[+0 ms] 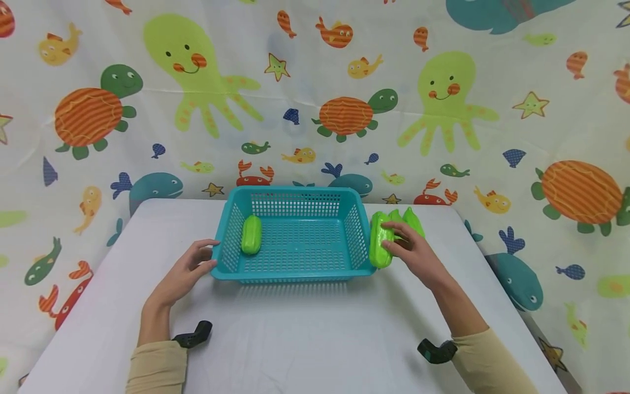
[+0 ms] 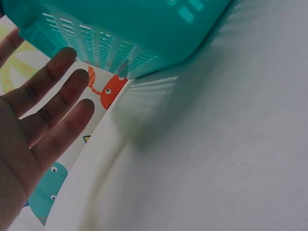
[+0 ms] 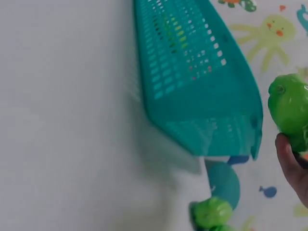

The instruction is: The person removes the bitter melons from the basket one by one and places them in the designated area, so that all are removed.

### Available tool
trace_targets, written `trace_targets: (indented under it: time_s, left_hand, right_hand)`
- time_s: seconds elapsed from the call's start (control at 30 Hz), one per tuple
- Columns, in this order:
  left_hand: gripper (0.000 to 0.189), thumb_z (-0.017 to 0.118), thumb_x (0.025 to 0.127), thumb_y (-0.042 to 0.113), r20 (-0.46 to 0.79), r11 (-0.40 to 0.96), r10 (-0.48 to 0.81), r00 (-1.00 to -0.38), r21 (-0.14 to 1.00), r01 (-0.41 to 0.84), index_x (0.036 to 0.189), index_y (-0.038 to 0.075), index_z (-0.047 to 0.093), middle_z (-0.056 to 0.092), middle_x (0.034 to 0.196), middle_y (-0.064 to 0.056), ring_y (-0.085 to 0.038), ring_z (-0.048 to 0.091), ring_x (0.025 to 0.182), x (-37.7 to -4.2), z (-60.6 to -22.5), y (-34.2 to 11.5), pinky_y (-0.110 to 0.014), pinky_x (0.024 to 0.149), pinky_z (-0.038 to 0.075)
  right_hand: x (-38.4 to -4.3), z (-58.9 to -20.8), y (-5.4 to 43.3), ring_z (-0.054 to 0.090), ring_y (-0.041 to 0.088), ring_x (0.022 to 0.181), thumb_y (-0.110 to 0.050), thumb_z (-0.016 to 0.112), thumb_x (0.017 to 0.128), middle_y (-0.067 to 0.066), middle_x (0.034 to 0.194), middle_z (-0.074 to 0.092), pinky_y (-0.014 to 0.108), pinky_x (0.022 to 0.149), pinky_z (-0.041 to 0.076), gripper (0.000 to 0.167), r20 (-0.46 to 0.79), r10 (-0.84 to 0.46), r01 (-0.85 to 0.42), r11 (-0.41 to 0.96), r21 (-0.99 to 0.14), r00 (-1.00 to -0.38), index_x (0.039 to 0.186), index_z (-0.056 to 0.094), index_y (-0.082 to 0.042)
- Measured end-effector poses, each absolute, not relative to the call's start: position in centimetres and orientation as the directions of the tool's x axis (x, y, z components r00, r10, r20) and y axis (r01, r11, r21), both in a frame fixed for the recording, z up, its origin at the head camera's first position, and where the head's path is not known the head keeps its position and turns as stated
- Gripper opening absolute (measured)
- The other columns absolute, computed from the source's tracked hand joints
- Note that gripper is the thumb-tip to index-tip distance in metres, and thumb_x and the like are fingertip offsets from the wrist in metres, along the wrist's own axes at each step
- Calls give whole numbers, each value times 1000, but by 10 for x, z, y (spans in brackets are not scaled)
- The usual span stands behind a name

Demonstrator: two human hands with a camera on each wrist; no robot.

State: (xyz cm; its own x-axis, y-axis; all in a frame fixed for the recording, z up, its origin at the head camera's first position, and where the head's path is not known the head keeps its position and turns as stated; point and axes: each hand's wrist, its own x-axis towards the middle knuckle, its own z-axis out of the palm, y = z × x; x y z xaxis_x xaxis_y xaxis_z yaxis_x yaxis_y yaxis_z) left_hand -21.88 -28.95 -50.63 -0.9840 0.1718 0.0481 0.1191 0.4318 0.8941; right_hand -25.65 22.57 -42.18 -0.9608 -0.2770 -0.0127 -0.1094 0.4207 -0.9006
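Note:
A teal plastic basket [image 1: 295, 275] with slotted walls stands at the far middle of the white table. Inside it, by the left wall, lies one shiny, bright green oblong packet [image 1: 251, 235]. My left hand [image 1: 184, 271] is at the basket's left rim, fingers spread and loosely bent; the left wrist view shows them beside the slotted wall. Just off the basket's right side, my right hand [image 1: 410, 249] holds another shiny green packet [image 1: 380, 241] between thumb and fingers. That packet [image 3: 291, 108] appears raised above the table in the right wrist view.
Behind my right hand lie more green packets [image 1: 413, 220] on the table [image 1: 295, 339], partly hidden by the hand. A curtain [image 1: 315, 71] printed with sea animals hangs behind the table. Black wrist cameras [image 1: 438, 351] are strapped at both sleeves.

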Motion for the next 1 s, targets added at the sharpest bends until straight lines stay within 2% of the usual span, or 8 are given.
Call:
trace_targets:
  time_s: [0.43, 0.8, 1.0]
  left_hand:
    - [52, 54, 101, 31, 46, 426, 173, -984, 897, 116, 146, 13, 35, 42, 140, -29, -51, 38, 130, -220, -506, -288, -70, 99, 36]
    - [51, 54, 101, 31, 54, 423, 165, -985, 898, 120, 146, 14, 35, 43, 140, -28, -51, 37, 131, -220, -507, -288, -71, 99, 35]
    - [52, 54, 101, 31, 47, 422, 167, -985, 899, 114, 146, 13, 35, 42, 141, -28, -51, 37, 131, -219, -506, -288, -71, 99, 35]
  right_hand:
    - [-251, -450, 258, 37, 48, 133, -37, 60, 97, 21, 150, 32, 57, 102, 43, 54, -78, -237, -37, 447, -894, -968, 143, 42, -15]
    - [-260, -469, 277, 41, 46, 131, -37, 62, 96, 20, 147, 36, 51, 100, 47, 55, -97, -273, -57, 505, -861, -957, 142, 43, -13]
    - [-263, -483, 283, 43, 45, 129, -38, 64, 94, 17, 144, 42, 53, 100, 46, 55, -130, -281, -52, 557, -829, -951, 140, 46, -13]
